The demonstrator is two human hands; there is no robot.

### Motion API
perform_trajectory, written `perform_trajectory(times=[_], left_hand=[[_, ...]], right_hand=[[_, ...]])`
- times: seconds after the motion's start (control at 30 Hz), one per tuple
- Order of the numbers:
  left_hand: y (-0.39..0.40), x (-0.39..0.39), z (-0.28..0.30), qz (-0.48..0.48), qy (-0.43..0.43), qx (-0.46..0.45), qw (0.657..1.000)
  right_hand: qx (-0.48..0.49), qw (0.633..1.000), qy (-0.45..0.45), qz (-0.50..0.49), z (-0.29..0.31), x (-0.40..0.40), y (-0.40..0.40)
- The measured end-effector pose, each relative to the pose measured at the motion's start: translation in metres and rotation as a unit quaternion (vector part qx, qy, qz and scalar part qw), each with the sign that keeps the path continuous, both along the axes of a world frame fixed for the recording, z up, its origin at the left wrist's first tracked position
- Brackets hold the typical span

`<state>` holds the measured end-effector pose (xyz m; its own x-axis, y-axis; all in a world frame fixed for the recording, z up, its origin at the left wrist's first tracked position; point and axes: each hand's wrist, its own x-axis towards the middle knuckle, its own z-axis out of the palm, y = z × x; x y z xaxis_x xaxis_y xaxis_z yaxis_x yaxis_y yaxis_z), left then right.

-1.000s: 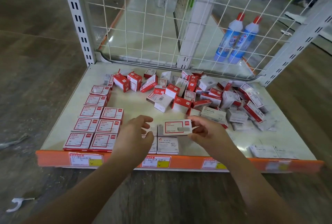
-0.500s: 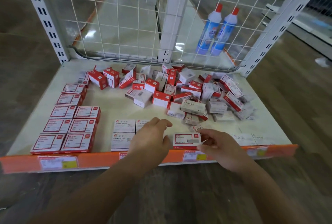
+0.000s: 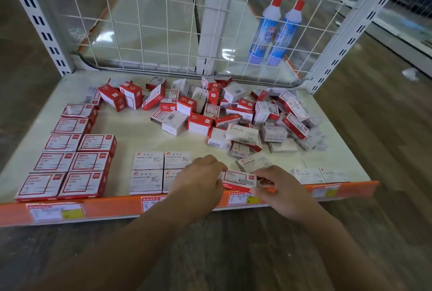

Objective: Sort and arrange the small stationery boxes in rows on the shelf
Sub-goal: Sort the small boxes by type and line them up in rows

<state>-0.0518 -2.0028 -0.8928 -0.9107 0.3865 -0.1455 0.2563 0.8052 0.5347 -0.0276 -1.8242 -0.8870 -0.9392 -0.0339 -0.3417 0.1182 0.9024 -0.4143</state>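
A red-and-white box (image 3: 238, 179) lies flat at the front edge of the shelf (image 3: 140, 136). My left hand (image 3: 198, 183) touches its left end with curled fingers. My right hand (image 3: 278, 188) pinches its right end. Left of it sit white paper-clip boxes (image 3: 148, 171) in a two-by-two block, partly covered by my left hand. Further left, red-framed boxes (image 3: 70, 162) lie in two neat rows. A loose pile of mixed boxes (image 3: 233, 115) fills the back and right of the shelf.
An orange price strip (image 3: 105, 209) runs along the shelf's front edge. A white wire grid (image 3: 145, 22) closes the back. Two blue bottles (image 3: 273, 31) stand behind the grid. White staples boxes (image 3: 320, 175) lie at the front right. Wooden floor surrounds the shelf.
Both hands brought the red-and-white box down from mid-shelf to the front edge, right of the paper-clip boxes. The view has shifted closer and slightly left.
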Motion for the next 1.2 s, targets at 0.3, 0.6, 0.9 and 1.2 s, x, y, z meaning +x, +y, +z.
perform_trajectory(times=[0.3,0.6,0.9,1.2], left_hand=[[0.008,-0.005,-0.006,-0.027,0.006,-0.023,0.999],[0.019,-0.01,-0.009,-0.026,-0.015,-0.06,0.998],[0.023,-0.007,-0.013,-0.028,-0.018,-0.085,0.996],[0.019,-0.01,-0.013,-0.035,-0.003,-0.096,0.995]], right_hand=[[0.04,0.999,0.028,0.015,-0.005,-0.002,-0.001],[0.041,0.998,0.055,0.006,-0.015,-0.016,-0.006],[0.005,0.999,0.046,-0.001,-0.019,-0.017,0.003],[-0.028,0.999,0.043,-0.003,-0.021,-0.021,-0.001]])
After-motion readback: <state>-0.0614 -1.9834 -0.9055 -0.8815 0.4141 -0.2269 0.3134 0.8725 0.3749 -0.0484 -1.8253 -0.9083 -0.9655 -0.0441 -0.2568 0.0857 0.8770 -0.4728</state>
